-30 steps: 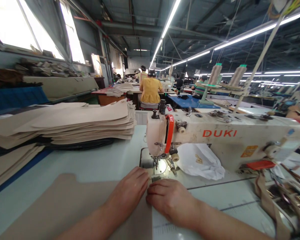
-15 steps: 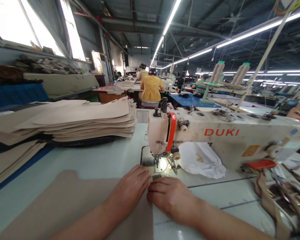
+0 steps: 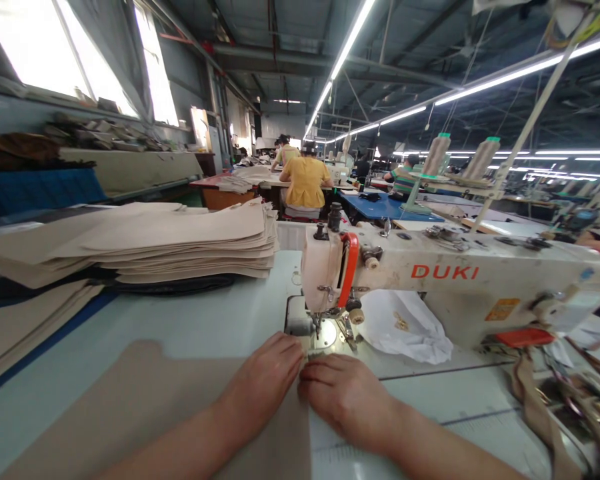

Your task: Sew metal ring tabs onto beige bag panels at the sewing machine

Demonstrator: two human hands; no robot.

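Note:
A beige fabric panel (image 3: 145,393) lies flat on the table, its right edge running toward the sewing machine (image 3: 380,263). My left hand (image 3: 267,373) rests on the panel's upper right corner, fingers pressed together around its edge. Against the same edge from the right, my right hand (image 3: 347,400) has its fingers curled in and closed on the panel. Both hands' fingertips nearly meet just in front of the presser foot (image 3: 319,328) and needle plate. The thumbs and the pinched bit of edge are mostly hidden.
A tall stack of beige panels (image 3: 195,243) sits on the left. Under the machine arm lies white paper (image 3: 405,327) with small gold-coloured pieces. Straps with metal rings (image 3: 545,407) lie at right. Thread cones (image 3: 436,155) stand behind. A co-worker in yellow (image 3: 305,180) sits ahead.
The whole view has shifted slightly, with things appearing a little lower and to the right. My hands keep their place at the panel's edge.

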